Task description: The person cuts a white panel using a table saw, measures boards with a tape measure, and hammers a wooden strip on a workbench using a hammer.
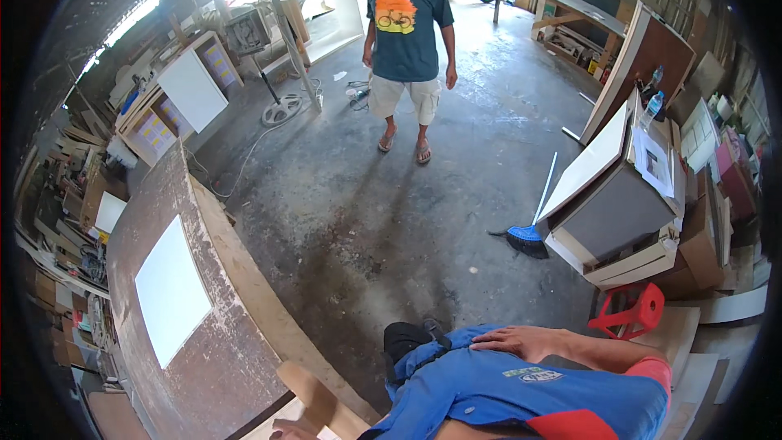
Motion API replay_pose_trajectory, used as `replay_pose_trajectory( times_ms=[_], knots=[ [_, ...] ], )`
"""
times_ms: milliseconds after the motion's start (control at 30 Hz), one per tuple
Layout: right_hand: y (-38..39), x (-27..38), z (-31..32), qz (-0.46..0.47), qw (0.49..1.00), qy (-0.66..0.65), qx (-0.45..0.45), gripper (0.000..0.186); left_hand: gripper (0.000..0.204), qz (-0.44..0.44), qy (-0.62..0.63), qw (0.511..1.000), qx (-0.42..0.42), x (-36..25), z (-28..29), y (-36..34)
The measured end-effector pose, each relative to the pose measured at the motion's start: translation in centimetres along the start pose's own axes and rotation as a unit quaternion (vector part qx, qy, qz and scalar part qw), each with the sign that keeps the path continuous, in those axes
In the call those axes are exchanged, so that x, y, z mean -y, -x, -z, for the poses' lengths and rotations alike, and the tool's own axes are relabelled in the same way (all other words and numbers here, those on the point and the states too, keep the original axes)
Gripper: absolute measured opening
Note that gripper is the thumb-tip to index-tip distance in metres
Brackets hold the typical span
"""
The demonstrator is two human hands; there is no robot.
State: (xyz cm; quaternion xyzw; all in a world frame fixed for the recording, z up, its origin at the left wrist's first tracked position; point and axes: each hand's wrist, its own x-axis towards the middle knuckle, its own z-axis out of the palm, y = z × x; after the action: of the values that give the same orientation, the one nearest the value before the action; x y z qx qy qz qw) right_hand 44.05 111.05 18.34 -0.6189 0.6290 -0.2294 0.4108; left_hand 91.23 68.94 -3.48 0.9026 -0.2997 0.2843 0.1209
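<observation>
My right hand [501,341] lies flat against the waist of my blue work shirt [521,387], fingers stretched out and holding nothing. At the lower edge only a small part of my left hand [292,430] shows, beside a pale wooden piece [314,399] at the near end of the workbench; most of its fingers are cut off. The workbench [216,363] has a worn brown top. On it lies a white rectangular panel [173,292], apart from both hands.
A person [407,28] in a dark T-shirt stands facing me on the concrete floor. To the right are a blue broom [528,238], a panel-topped cabinet [607,216] and a red stool [631,310]. A cable [248,155] runs across the floor near a round metal base [282,110].
</observation>
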Motion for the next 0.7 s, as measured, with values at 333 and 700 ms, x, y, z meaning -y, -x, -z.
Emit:
replay_pose_trajectory(
  times_ms=[333,700],
  knots=[
    [-1.2,-0.3,1.2,0.04,0.998,0.019,0.036,0.092,0.038,0.03,-0.021,0.999,-0.005,4.0,-5.6,-2.2],
    [-1.4,1.8,2.0,0.03,0.998,-0.03,0.051,0.085,0.048,0.018,-0.023,0.993,0.116,3.4,1.6,-2.6]
  ],
)
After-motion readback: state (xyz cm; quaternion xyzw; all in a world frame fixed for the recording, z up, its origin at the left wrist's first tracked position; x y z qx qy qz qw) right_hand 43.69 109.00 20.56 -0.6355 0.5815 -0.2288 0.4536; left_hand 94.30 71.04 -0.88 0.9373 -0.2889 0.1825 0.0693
